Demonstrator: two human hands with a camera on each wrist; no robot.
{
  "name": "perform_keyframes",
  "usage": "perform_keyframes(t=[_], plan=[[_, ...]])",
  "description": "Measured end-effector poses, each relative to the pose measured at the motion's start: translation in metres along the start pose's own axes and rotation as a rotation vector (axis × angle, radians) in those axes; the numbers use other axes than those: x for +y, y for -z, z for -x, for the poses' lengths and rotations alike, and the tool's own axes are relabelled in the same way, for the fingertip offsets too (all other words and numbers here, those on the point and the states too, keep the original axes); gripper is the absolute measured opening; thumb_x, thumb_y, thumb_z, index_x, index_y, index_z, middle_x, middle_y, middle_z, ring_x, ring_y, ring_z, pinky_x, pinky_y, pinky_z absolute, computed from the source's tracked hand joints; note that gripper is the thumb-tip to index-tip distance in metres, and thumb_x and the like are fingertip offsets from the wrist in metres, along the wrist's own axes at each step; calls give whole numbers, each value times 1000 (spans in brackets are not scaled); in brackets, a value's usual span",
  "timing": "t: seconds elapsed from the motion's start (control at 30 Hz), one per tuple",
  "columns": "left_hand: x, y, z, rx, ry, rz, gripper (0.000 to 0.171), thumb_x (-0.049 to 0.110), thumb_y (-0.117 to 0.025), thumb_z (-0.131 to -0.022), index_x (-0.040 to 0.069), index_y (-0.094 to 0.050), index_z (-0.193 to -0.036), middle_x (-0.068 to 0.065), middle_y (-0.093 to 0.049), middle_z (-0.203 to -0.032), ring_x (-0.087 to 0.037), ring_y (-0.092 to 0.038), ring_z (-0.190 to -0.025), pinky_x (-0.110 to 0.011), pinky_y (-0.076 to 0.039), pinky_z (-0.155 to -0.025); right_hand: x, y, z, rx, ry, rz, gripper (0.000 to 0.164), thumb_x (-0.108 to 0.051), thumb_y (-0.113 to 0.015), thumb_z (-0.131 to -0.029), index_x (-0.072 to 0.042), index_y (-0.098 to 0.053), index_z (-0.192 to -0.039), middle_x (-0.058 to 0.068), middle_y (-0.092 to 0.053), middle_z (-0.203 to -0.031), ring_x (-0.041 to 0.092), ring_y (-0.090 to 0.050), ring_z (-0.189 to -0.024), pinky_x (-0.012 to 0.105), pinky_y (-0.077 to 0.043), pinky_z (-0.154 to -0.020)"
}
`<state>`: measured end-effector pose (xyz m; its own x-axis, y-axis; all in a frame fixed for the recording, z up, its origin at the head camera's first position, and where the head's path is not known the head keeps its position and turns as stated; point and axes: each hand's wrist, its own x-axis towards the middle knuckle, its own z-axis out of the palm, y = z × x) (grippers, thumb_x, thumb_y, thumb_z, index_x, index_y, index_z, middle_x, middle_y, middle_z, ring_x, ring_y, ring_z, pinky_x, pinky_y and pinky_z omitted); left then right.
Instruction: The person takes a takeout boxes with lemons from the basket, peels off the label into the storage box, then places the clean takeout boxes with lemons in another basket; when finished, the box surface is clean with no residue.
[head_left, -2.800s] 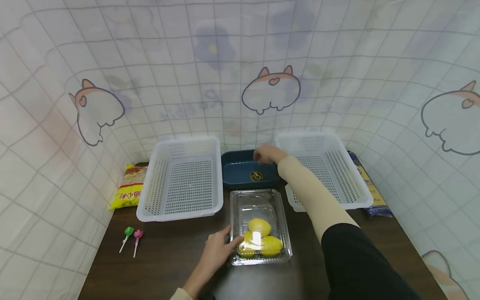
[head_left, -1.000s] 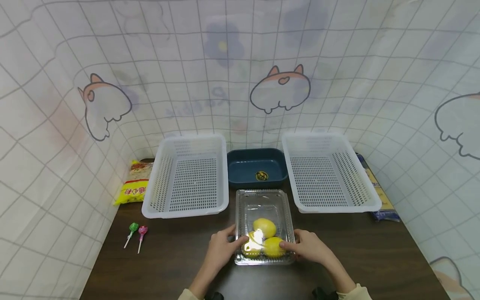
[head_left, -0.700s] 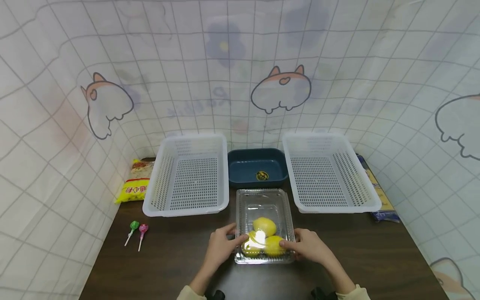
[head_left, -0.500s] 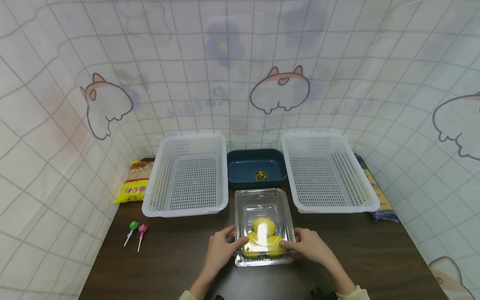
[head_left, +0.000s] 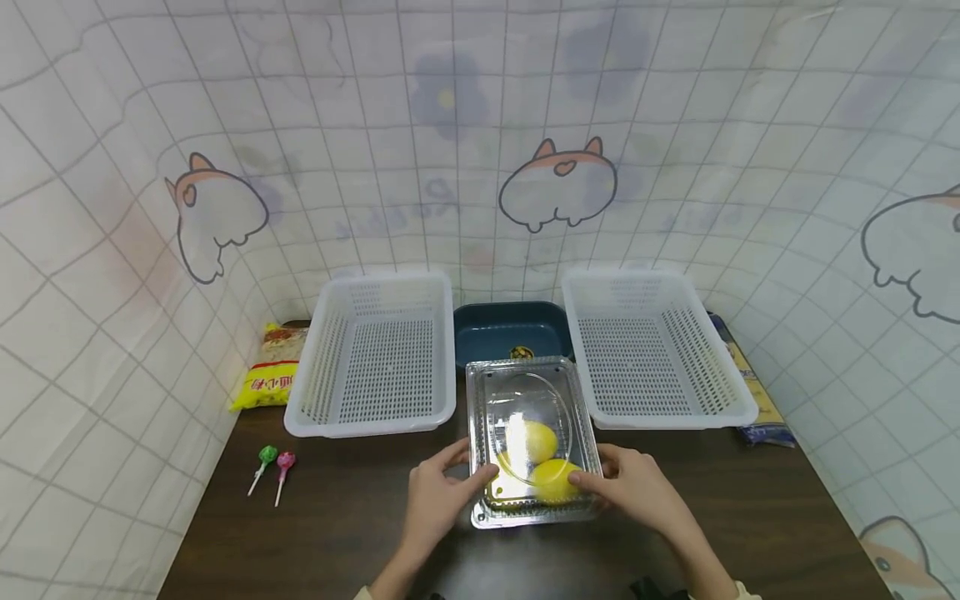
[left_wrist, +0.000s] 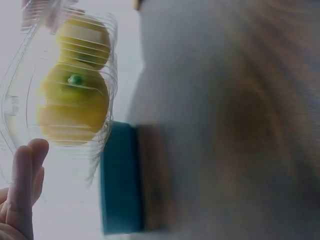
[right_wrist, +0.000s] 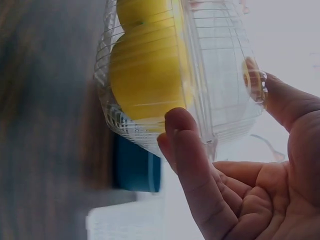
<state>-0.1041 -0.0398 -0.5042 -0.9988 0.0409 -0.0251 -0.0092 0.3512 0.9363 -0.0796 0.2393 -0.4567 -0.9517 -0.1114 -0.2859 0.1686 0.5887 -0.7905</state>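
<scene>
A clear plastic clamshell box (head_left: pixel 495 387) holds several yellow lemons (head_left: pixel 555 483) in its near half. Its lid is down. My left hand (head_left: pixel 437 500) grips the box's left side, thumb on the lid. On the other side my right hand (head_left: pixel 637 492) grips it likewise. The box hangs above the table, its far end overlapping the dark teal dish (head_left: pixel 480 329) in the head view. In the right wrist view, fingers (right_wrist: pixel 187 165) press the box wall beside a lemon (right_wrist: pixel 145 75). The left wrist view shows two lemons (left_wrist: pixel 75 105) through ribbed plastic.
White perforated baskets stand either side of the dish, one left (head_left: pixel 386 367) and one right (head_left: pixel 630 362). A yellow food packet (head_left: pixel 270 375) lies far left, a blue-and-yellow packet (head_left: pixel 757 400) far right. Green (head_left: pixel 264 458) and pink (head_left: pixel 283 467) lollipops lie on the brown table (head_left: pixel 337 533).
My right hand has come back from over the dish to the box's right side. Both hands have since raised the box off the table, and the lemons have shifted inside.
</scene>
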Motion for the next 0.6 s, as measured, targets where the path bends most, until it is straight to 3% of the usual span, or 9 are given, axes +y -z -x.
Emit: perform_keyframes(t=[0.27,0.43,0.6], plan=[[41,3,-15,-70,-45,78,65,44,-83,-77,18,-64,-133,-13,-75,-116,-11,-72,-60,-25,-52,-48,-17,28,8,140,-23,90,74,-50,-65,-92,0,-49,-144,5,-77,-89,12,-69,-67,27,-54,-63],[62,-9,-33,-128,-105,71,70,49,-80,-79,18,-59,-139,-11,-72,-123,-12,-74,-67,-25,-56,-56,-21,49,7,236,-29,150,77,-54,-60,-94,-1,-45,-147,10,-77,-92,10,-67,-67,28,-50,-59],[78,-21,-50,-169,-136,88,73,50,-79,-80,19,-57,-141,-10,-70,-129,-14,-75,-74,-25,-58,-63,-17,67,4,309,-17,191,76,-56,-54,-96,-1,-45,-148,23,-73,-113,19,-70,-82,29,-53,-64]])
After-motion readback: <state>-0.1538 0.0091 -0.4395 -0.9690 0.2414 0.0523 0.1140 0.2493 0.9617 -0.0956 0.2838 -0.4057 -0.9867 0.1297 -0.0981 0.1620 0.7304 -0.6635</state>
